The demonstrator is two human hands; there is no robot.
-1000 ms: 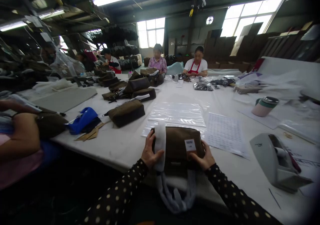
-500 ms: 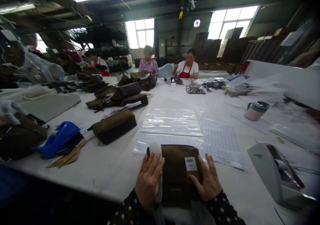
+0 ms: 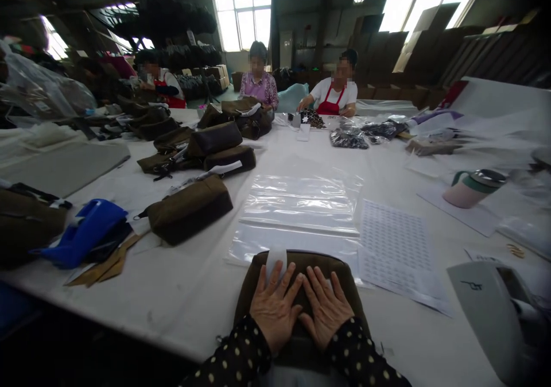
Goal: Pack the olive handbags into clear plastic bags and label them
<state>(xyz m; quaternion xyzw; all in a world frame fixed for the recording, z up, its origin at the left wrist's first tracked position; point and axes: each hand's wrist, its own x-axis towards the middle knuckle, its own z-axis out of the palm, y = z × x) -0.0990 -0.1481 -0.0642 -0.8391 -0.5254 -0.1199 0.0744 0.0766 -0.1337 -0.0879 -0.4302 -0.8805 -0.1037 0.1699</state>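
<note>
— So, what are the hands doing down at the bottom centre of the frame?

— Both lie flat, fingers spread, palms down on a brown bag (image 3: pixel 301 266). The left hand (image 3: pixel 275 309) and right hand (image 3: pixel 326 309) sit side by side, just touching, gripping nothing, only pressing on the fabric.

— And where does the bag lie?

— At the near edge of the white table (image 3: pixel 198 283), low in the middle of the frame. A white strip (image 3: pixel 276 259) pokes out from under the left fingers.

— What is just beyond it?

— Clear plastic bags (image 3: pixel 301 203) lie flat, touching the bag's far edge, with a printed sheet (image 3: pixel 394 243) to their right.

— Anything to the left?

— Another brown pouch (image 3: pixel 189 208) at centre left, and a blue cloth (image 3: pixel 81 237) farther toward the left edge. More brown bags are piled (image 3: pixel 206 146) above that.

— And on the right?

— A grey tape dispenser (image 3: pixel 491 318) at the lower right, and a pink cup with a green band (image 3: pixel 467 187) at the middle right.

— Others about?

— Two people sit at the far end, top centre: one in a patterned top (image 3: pixel 258 88), one with a red apron (image 3: pixel 336 95).
</note>
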